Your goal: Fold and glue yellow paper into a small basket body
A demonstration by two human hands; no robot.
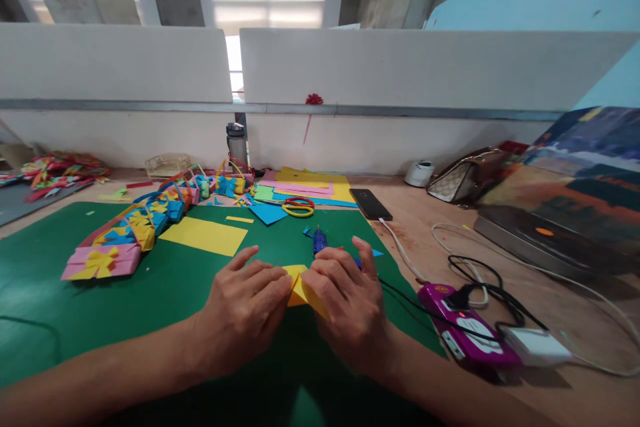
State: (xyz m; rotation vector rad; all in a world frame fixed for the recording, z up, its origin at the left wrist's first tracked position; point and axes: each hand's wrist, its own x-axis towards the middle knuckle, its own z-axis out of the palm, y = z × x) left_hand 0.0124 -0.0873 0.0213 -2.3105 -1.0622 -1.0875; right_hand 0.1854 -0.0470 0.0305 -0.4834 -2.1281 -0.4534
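Between my two hands is a piece of folded yellow paper (299, 287), bent up in the middle. My left hand (245, 307) pinches its left side, the little finger lifted. On its right side my right hand (347, 303) grips it, with one finger raised; most of the paper there is hidden behind the fingers. A blue glue gun (319, 240) lies just beyond my right hand, partly covered by it. A flat yellow paper sheet (205, 235) rests on the green mat (165, 307) beyond my left hand.
Small paper baskets (125, 230) stand in a row at the left. Scissors (299, 207) lie by stacked coloured paper (320, 185) at the back. A phone (371, 203), a purple power strip (470, 327) and cables are on the right; a bottle (237, 147) stands behind.
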